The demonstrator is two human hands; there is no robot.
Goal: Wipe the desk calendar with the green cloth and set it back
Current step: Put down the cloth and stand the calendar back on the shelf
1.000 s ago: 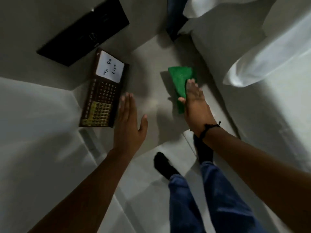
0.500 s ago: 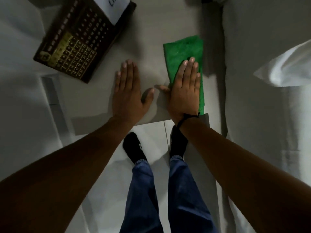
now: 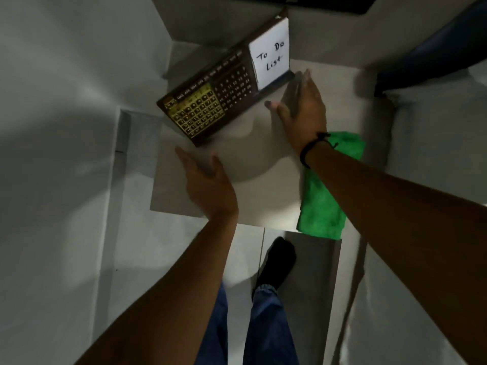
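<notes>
Both hands, left (image 3: 208,185) and right (image 3: 303,106), spread empty beside the desk calendar (image 3: 224,93), apart from the green cloth (image 3: 326,204).

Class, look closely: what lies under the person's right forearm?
The green cloth lies on the table under the right forearm. The arm covers the cloth's middle, so that part cannot be seen.

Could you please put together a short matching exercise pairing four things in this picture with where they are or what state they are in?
Things:
1. desk calendar
2. green cloth
3. left hand
4. right hand

States:
A. open, beside the note end of the calendar
B. partly hidden under the right forearm
C. open, near the gold end of the calendar
D. carries a white "To Do List" note

Pairs: 1-D, 2-B, 3-C, 4-A
</notes>
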